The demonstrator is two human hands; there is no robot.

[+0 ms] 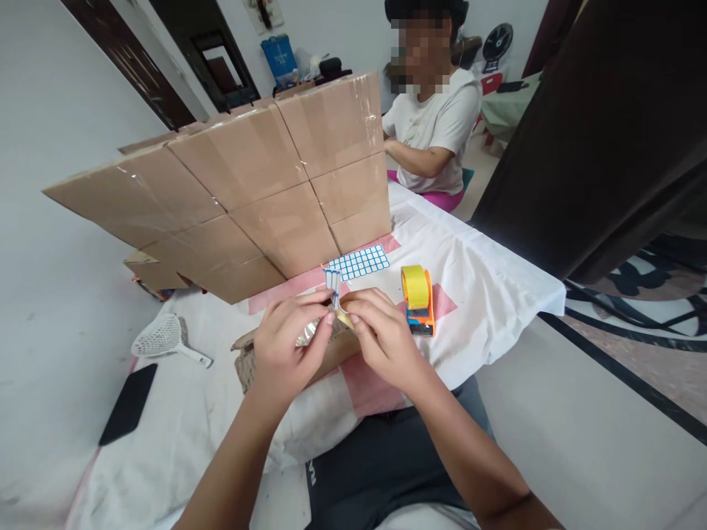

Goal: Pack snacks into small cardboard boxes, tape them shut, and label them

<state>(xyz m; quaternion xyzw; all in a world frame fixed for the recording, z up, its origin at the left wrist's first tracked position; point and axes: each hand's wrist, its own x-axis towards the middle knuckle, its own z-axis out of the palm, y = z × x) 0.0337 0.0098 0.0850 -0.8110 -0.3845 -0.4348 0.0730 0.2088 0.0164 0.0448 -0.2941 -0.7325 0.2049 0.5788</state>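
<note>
My left hand (290, 335) and my right hand (384, 335) are pinched close together over the front of the table. Between their fingertips is a small white strip with blue lines (333, 281), which sticks up; both hands grip it. Something yellowish shows by my right fingertips, too small to name. Under my hands lies a low cardboard box (336, 353), partly covered by them, with something shiny in it. Just beyond is a flat sheet of blue-bordered white labels (361, 261). Right of my right hand stands a tape dispenser (428, 320) with a yellow tape roll (415, 287).
A wall of taped cardboard boxes (276, 213) stands along the table's far side. On the left lie a white slotted skimmer (160, 337) and a black flat tablet-like thing (129, 405). Another person (436, 125) sits beyond the boxes. The white tablecloth (497, 287) hangs over the right edge.
</note>
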